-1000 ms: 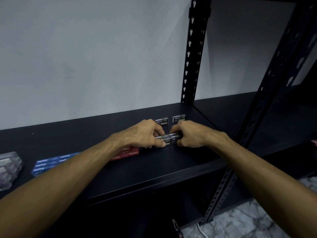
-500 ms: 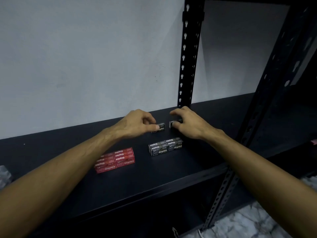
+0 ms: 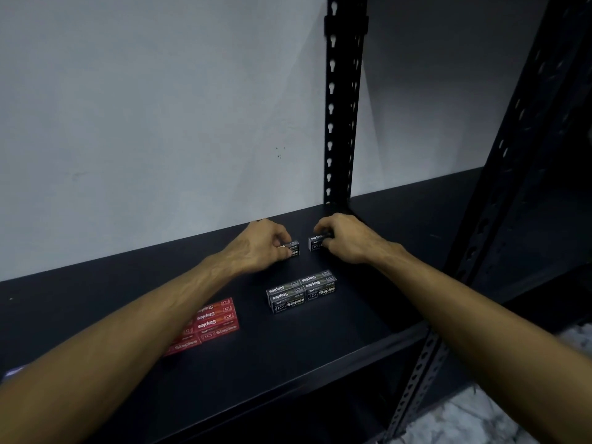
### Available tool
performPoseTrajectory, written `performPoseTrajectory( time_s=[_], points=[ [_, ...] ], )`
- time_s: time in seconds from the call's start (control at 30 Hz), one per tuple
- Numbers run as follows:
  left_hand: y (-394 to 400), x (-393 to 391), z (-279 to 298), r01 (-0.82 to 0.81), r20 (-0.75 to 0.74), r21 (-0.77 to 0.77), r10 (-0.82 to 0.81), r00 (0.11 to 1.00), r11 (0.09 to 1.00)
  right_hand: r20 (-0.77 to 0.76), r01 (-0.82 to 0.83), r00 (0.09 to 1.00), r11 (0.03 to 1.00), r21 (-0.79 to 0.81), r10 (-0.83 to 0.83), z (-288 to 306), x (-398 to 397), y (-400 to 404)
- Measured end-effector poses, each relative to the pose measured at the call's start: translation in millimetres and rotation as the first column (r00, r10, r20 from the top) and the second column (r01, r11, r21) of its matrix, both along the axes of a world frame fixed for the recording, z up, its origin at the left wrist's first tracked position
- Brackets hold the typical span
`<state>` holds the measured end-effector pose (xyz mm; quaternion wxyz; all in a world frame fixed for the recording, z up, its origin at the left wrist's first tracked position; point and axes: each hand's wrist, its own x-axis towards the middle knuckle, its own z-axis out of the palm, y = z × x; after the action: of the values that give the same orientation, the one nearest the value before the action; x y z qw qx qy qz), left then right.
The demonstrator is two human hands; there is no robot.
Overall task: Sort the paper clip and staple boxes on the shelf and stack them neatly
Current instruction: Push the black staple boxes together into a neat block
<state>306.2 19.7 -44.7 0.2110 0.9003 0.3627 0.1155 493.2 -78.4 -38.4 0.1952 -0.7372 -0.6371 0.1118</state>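
Fingers of the left hand (image 3: 259, 243) and right hand (image 3: 347, 238) now each pinch a loose black staple box (image 3: 293, 248) at the far shelf (image 3: 320, 347), having left the near black stack (image 3: 301, 290), so both look set to join it.

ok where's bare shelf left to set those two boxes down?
Free: front strip of the shelf before the black stack, and the gap between it and the red stack. Crowded: rear, where left hand and right hand grip boxes.
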Motion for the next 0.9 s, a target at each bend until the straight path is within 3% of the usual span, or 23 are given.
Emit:
performPoseTrajectory(
  time_s=[0.9],
  points=[
    [-9.3,-3.9,-3.8,0.034,0.012,0.017,-0.034,0.999,0.999,-0.054,-0.144,0.988,0.989,-0.039,0.141,-5.7,-5.3,4.6]
  ],
)
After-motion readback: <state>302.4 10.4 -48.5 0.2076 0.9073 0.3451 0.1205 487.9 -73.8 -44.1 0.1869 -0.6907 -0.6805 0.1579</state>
